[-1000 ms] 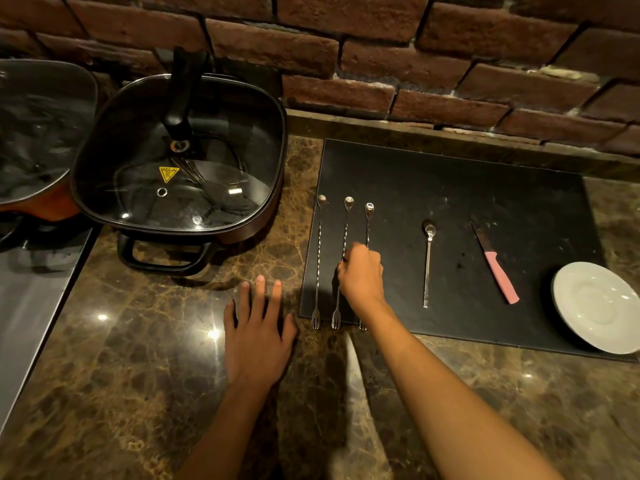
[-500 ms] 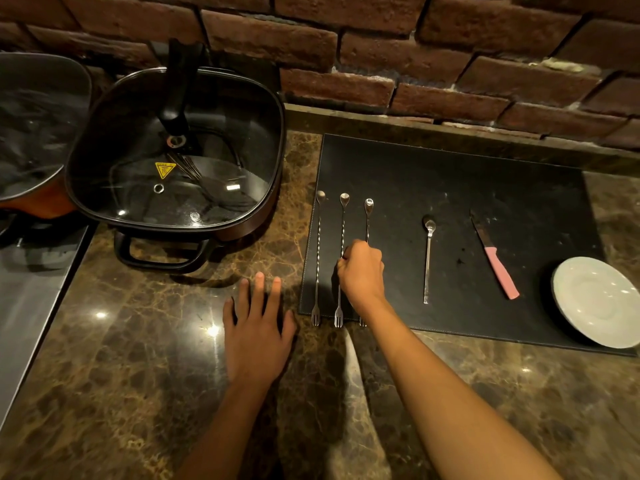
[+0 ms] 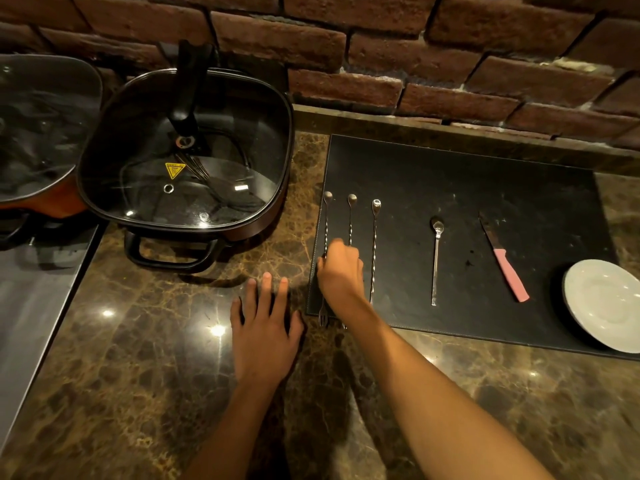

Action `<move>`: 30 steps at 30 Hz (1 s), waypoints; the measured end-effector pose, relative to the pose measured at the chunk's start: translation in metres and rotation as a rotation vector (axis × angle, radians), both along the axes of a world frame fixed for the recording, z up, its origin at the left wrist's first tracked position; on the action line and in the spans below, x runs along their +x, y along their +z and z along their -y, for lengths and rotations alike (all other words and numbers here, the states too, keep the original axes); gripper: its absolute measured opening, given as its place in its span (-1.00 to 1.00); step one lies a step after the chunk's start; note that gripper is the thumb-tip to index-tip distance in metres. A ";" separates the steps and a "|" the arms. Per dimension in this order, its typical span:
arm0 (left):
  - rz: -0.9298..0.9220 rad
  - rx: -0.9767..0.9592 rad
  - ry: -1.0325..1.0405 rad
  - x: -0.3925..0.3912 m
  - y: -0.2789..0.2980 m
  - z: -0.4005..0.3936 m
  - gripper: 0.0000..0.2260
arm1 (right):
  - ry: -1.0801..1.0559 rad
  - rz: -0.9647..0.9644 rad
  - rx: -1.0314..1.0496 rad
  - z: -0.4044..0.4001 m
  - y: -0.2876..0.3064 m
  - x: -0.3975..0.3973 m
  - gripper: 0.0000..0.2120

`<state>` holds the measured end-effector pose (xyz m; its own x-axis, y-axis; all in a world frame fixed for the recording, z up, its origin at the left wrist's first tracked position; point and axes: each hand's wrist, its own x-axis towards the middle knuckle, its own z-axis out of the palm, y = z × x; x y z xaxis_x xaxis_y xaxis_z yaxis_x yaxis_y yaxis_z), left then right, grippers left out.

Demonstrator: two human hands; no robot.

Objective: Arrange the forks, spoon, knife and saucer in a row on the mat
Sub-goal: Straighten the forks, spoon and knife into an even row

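A black mat (image 3: pixel 485 188) lies on the marble counter. Along it, left to right, lie three long twisted forks, a spoon (image 3: pixel 435 258), a pink-handled knife (image 3: pixel 509 271) and a white saucer (image 3: pixel 606 303) that overhangs the mat's right corner. My right hand (image 3: pixel 341 275) rests with curled fingers over the shaft of the middle fork (image 3: pixel 350 216), its thumb beside the left fork (image 3: pixel 326 223). The right fork (image 3: pixel 374 247) lies free just beside the hand. My left hand (image 3: pixel 265 334) lies flat on the counter left of the mat, fingers spread.
A square black electric pan with a glass lid (image 3: pixel 187 161) stands left of the mat. A second lidded pan (image 3: pixel 34 133) sits at the far left above a steel surface (image 3: pixel 31 299). A brick wall (image 3: pixel 381 46) runs along the back.
My right hand has moved left from the right fork to the middle fork. The right fork now lies uncovered. My left hand has stayed in place.
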<state>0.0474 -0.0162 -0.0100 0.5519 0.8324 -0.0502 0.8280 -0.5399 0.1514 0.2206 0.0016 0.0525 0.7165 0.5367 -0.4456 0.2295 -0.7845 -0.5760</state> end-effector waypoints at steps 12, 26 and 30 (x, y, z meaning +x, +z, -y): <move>0.017 0.000 0.001 0.000 -0.003 0.000 -0.46 | 0.019 0.080 0.011 0.000 -0.012 0.000 -0.71; 0.012 -0.008 0.005 -0.001 -0.002 0.000 -0.46 | -0.081 -0.040 0.111 0.004 -0.010 -0.004 -0.72; 0.014 -0.005 0.002 -0.001 -0.002 0.000 -0.46 | -0.133 -0.090 0.119 0.003 -0.009 -0.006 -0.71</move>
<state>0.0461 -0.0163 -0.0124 0.5511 0.8331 -0.0468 0.8268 -0.5376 0.1654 0.2147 -0.0016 0.0431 0.7445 0.4928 -0.4503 0.0714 -0.7294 -0.6803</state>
